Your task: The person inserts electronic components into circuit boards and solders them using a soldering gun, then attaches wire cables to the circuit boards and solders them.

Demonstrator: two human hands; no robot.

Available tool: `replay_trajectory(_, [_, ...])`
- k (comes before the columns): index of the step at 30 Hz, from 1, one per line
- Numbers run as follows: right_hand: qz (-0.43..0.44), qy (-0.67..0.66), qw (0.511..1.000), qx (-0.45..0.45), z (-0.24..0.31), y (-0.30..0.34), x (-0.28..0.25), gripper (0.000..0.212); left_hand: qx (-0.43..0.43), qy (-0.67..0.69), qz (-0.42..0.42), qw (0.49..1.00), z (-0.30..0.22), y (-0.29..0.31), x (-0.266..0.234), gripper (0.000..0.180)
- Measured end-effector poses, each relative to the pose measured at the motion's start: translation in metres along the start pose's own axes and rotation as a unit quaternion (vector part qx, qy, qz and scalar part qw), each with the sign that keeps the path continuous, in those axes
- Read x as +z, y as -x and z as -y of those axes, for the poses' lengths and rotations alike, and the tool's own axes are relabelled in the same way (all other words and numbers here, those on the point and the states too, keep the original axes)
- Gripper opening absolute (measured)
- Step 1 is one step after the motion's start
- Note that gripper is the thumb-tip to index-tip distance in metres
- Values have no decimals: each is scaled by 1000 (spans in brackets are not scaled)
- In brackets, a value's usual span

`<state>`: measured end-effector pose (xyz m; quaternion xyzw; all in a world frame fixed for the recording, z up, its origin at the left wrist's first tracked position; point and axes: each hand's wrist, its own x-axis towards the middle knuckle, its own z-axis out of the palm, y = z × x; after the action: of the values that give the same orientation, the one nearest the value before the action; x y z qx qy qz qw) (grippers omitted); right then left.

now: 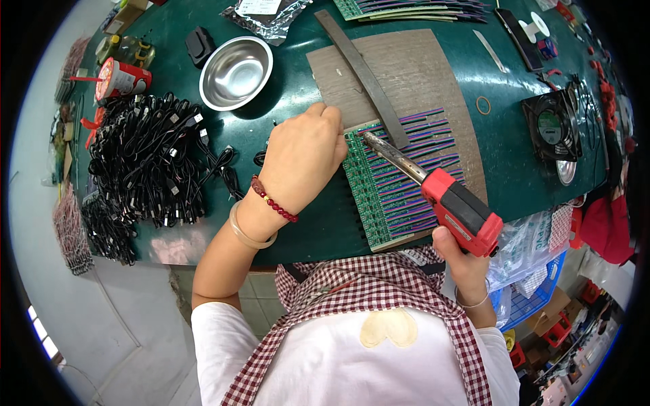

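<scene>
A green circuit board panel (369, 196) lies in front of me, with rows of striped multi-coloured wires (413, 196) running off its right side. My right hand (464, 267) grips a red and black soldering gun (464, 211) from below. Its metal tip reaches the upper end of the panel, close to the fingers of my left hand. My left hand (301, 145) is closed at the panel's upper left edge. Its fingertips are turned away, so what they pinch is hidden. A flat metal bar (365, 81) rests across the wires and the brown board (433, 74) under them.
Left of my left arm lies a big heap of black USB cables (152, 159). A steel bowl (237, 73) and a red cup (123, 79) stand behind it. At the right are a black fan (552, 125), a rubber band (483, 105) and a white spool (535, 27) on the green table (291, 74).
</scene>
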<state>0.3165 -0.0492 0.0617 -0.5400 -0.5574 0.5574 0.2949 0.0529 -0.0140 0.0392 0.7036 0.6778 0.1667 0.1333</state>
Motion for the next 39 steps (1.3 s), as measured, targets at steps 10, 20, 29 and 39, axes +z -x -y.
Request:
replay_trajectory(10, [10, 52, 995, -83, 3, -6, 4, 21, 8, -11, -5, 1000, -1, 1, 2, 7])
replay_trajectory(20, [-11, 11, 1000, -19, -8, 4, -1, 20, 12, -28, 11, 999, 0, -1, 1, 7])
replay_trajectory(29, [5, 22, 1000, -16, -5, 3, -5, 25, 16, -35, 8, 999, 0, -2, 2, 5])
replay_trajectory(39, [-67, 28, 995, -73, -20, 8, -9, 27, -113, 50, -106, 987, 0, 42, -18, 24])
